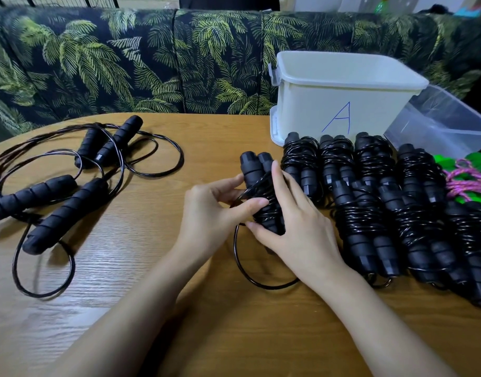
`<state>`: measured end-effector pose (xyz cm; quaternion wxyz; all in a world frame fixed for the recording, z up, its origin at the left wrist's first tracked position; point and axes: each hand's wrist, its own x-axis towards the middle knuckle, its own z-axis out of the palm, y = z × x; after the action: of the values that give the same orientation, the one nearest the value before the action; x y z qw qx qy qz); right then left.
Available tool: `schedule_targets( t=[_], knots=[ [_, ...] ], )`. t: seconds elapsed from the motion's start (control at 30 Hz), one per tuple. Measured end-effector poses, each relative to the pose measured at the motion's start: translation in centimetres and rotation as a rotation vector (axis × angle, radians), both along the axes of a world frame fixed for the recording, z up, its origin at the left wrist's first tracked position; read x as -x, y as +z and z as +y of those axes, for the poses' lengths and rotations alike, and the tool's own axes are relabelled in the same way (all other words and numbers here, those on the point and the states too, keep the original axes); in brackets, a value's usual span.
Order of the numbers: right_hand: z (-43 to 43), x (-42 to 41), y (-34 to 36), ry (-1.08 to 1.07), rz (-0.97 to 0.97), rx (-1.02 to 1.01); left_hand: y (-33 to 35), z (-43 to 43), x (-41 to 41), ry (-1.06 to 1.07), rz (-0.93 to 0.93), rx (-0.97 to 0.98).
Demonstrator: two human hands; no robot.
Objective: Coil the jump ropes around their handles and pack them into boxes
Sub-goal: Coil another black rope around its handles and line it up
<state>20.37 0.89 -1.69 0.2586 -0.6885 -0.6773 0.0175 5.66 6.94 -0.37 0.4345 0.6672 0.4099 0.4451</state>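
In the middle of the frame, the right hand (296, 224) holds the black jump rope (254, 167) by its handles. The left hand (212, 213) pinches its cord.

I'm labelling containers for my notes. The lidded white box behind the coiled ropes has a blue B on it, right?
Only the letter is wrong: the head view shows the lidded white box behind the coiled ropes has a blue A on it.

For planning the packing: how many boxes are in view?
2: a white box marked A at the back right; a clear box just right of it, partly out of frame.
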Motion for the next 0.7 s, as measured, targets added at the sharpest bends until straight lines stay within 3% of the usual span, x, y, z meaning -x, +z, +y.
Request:
schedule_targets(
  t=[0.37,0.7],
  knots=[
    [-0.4,-0.3,-0.3,0.049,0.288,-0.217,-0.3,0.7,0.4,-0.046,-0.043,-0.101],
    [-0.5,0.2,0.1,0.175,0.567,-0.252,-0.1,1.2,0.7,-0.118,-0.355,0.135]
  ],
)
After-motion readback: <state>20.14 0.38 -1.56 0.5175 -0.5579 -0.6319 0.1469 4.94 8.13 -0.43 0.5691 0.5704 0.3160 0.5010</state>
